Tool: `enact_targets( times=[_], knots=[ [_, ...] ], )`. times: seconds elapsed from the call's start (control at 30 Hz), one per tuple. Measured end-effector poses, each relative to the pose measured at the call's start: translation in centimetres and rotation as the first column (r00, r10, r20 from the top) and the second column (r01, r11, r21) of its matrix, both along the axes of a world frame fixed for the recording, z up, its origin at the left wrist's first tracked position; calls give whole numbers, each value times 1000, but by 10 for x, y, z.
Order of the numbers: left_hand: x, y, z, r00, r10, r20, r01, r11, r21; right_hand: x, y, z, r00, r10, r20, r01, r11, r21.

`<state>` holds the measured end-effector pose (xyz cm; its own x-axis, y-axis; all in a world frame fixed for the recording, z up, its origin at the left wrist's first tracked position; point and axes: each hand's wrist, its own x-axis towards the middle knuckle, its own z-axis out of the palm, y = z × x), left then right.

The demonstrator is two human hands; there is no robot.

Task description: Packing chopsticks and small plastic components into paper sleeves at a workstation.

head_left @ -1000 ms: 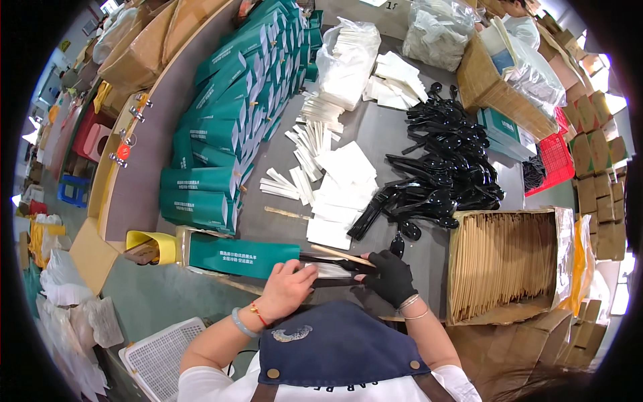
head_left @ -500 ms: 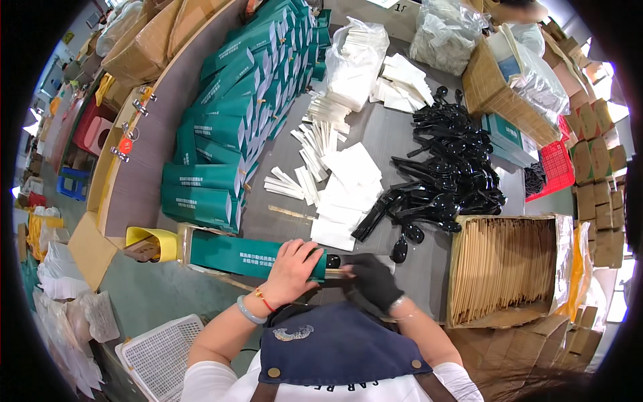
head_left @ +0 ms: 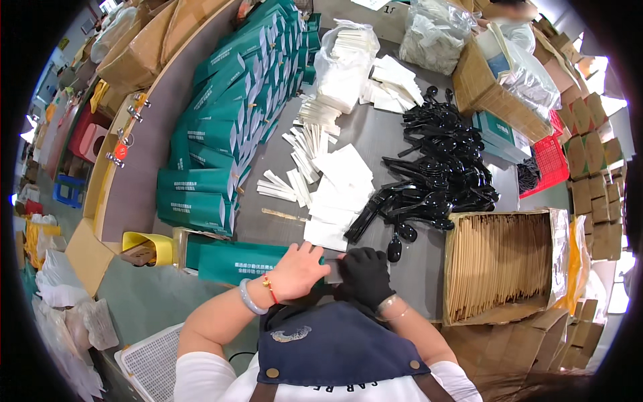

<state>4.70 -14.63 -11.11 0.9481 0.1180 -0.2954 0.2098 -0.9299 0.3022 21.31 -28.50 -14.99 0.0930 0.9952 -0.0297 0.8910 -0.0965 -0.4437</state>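
Observation:
A long green paper sleeve with pale print lies along the near edge of the table. My left hand, bare, grips its right end, fingers over the top. At that end my right hand, in a black glove with bare fingertips, is closed with its fingers curled. What it holds, if anything, is hidden. Just beyond my hands lie white napkin packets and slim white paper packets. A heap of black plastic spoons and other cutlery is farther right.
Filled-looking green sleeves lean in rows along the left board. A carton of thin wooden sticks stands at the right, a yellow container at the left. A white basket sits low left; a red basket is far right.
The black spoon end and pale stick that stuck out of the sleeve are no longer visible. My right hand has turned and its fingers have curled. My left hand has shifted slightly right along the sleeve.

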Motion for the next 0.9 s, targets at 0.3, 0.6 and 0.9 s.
enact_targets(
  times=[0.3,0.6,0.9],
  knots=[
    [-60,119,50,844,204,496,-466,737,490,37,-21,50,946,-319,-55,320,947,4],
    [-56,-9,-59,535,802,267,-793,585,-170,24,-13,54,987,-119,111,122,992,-24],
    [-55,-3,-54,540,798,267,-750,600,-279,-21,19,4,993,49,-111,-49,999,8]
  ],
)
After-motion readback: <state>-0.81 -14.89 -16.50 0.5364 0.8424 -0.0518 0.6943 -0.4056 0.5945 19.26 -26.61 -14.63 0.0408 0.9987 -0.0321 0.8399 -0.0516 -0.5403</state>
